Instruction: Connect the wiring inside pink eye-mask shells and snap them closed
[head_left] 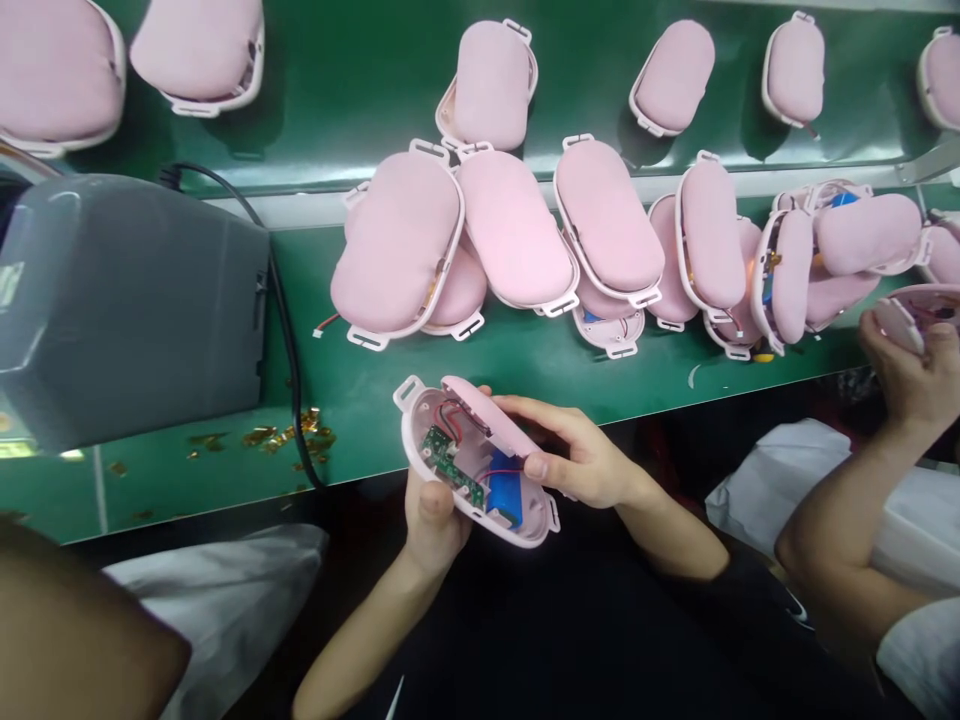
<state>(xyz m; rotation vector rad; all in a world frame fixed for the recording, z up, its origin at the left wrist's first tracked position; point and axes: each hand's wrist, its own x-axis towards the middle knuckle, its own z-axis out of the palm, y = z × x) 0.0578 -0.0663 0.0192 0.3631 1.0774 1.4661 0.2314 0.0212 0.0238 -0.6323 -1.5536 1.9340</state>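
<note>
Head view: left hand point(431, 520) and right hand point(577, 460) grip open pink shell point(517, 520), long axis diagonal upper-left to lower-right, circuit board point(450, 465) and blue cell point(504, 497) exposed.

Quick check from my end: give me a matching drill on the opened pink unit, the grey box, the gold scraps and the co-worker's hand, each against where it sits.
Things:
1. open pink shell
2. grey box
3. gold scraps
4. co-worker's hand

Places:
A. far right, holding another pink part
B. left on the green bench
C. held between the left hand and right hand
D. loose on the bench by the black cable

Pairs: 1-C, 2-B, 3-D, 4-A
</note>
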